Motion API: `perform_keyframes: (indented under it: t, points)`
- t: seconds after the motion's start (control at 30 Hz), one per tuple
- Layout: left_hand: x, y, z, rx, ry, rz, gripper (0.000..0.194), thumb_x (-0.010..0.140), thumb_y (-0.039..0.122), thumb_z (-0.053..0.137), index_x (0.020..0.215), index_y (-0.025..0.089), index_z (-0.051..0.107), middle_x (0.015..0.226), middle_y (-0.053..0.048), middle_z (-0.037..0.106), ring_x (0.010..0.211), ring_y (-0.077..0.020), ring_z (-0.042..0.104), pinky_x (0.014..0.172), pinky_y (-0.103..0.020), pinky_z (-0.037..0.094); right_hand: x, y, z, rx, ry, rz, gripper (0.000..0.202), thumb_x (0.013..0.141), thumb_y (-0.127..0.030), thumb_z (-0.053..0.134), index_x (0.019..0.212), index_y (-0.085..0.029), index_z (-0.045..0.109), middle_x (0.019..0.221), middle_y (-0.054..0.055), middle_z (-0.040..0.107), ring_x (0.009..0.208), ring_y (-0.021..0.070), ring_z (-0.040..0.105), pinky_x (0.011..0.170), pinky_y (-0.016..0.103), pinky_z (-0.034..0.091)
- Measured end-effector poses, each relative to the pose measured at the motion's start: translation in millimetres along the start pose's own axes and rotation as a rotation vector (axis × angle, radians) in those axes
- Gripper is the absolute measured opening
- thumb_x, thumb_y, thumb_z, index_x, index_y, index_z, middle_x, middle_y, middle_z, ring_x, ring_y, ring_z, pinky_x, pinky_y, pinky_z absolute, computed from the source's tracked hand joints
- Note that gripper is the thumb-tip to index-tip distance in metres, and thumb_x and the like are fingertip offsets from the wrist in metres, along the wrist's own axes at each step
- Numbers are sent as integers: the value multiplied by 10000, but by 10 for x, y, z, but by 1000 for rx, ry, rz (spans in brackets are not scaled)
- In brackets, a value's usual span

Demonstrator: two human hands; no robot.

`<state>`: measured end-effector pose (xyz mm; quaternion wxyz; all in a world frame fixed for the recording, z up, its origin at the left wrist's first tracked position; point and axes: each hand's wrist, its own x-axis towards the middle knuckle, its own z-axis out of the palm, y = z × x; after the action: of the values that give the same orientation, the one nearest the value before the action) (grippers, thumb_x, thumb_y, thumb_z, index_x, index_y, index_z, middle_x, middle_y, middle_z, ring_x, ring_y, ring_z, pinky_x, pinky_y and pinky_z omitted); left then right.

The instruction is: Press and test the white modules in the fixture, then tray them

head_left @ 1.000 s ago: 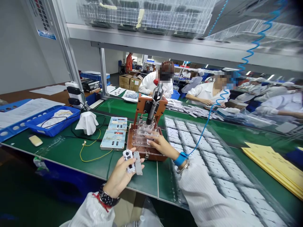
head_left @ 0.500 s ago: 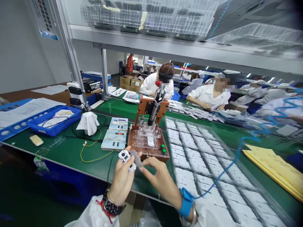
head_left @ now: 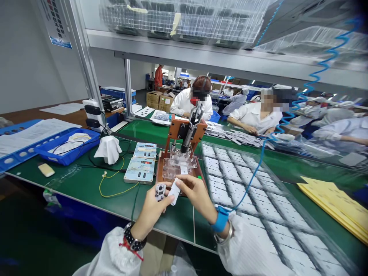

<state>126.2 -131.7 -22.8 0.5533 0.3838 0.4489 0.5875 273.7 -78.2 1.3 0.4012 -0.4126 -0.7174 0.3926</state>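
Observation:
My left hand (head_left: 152, 210) is closed on a small white circuit board (head_left: 160, 191) with a round black part on its face. Between the thumb and fingers of my right hand (head_left: 198, 193) is a flat white rectangular board (head_left: 174, 192) with small dark marks, held tilted. The left thumb reaches to this board's lower left edge. Both boards are in the air over the bench front, side by side. Just behind them stands a toggle-clamp press (head_left: 188, 132) on a brown base, with a clear acrylic fixture (head_left: 169, 168) under its plunger.
Two light-blue meter boxes (head_left: 139, 170) with red digits stand left of the press. A clear tray (head_left: 214, 191) of white boards fills the right side. A blue coiled cord (head_left: 253, 174) runs from my right wrist strap. Yellow sheets (head_left: 330, 207) lie far right; co-workers sit opposite.
The right hand has risen and turned its board, so a white face shows instead of the grey one. The left hand has shifted slightly right. The blue cord has swung up and left.

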Motion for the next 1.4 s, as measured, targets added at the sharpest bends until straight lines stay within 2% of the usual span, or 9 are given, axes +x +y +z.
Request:
perform_keyframes:
  t: [0.1,0.23,0.37,0.57,0.67,0.83,1.13,1.3,1.4]
  points:
    - [20,-28,6,-28,115,17,441,621,293,741,993,115,584,659,5,593,445,-55,409,394,-174,326,-77,23,70,-332,72,-315,394,842,-448,559,1128,-179,587,1127,132,586,1052,272,550,888,439,481]
    - [39,-53,-12,-86,135,2,447,603,284,747,984,116,586,639,19,586,425,-47,404,407,-180,348,-140,42,49,-630,-55,-536,559,824,-414,603,1311,-203,428,1300,157,465,1208,305,427,968,500,414]
    - [32,-34,-22,-170,133,-32,468,661,342,713,1044,113,570,682,2,591,482,-73,464,434,-193,373,-10,58,-76,-702,-159,-522,502,874,-385,533,1325,-202,408,1334,152,426,1224,289,398,965,475,409]
    - [-23,18,-58,-294,126,-63,467,695,354,675,1076,119,542,736,-3,580,503,-78,458,453,-215,374,380,118,-201,-862,-281,-344,484,914,-384,449,1346,-168,427,1358,159,436,1279,325,341,1022,544,307]
    - [-61,21,-88,-317,99,-88,461,697,351,672,1076,125,542,738,-2,574,514,-82,461,460,-219,369,545,131,-210,-843,-330,-324,464,918,-398,434,1330,-185,461,1393,127,417,1316,312,307,1066,540,244]
    - [-89,8,-137,-338,93,-125,467,691,345,676,1082,130,537,746,-6,583,524,-85,468,477,-225,376,618,86,-219,-766,-422,-242,490,909,-465,421,1325,-213,476,1396,93,425,1298,306,351,1072,524,254]
    - [-73,-65,-93,-366,87,-186,515,647,354,701,1085,130,545,733,-2,587,523,-83,471,480,-219,367,640,148,-106,-731,-268,-247,386,889,-377,496,1229,-211,569,1289,90,542,1201,279,475,1002,483,381]
    - [-132,-85,-158,-384,91,-212,540,646,355,712,1111,135,546,716,9,553,526,-84,457,494,-226,368,280,16,77,-871,-111,-301,351,919,-268,431,1251,-233,538,1207,109,592,1175,317,486,977,595,354]
    - [-192,-86,-265,-349,108,-168,524,674,374,702,1126,151,560,666,32,497,508,-78,412,493,-225,354,-88,-327,101,-759,-174,-550,416,911,-212,432,1325,-252,435,1274,82,548,1181,260,492,949,466,451]
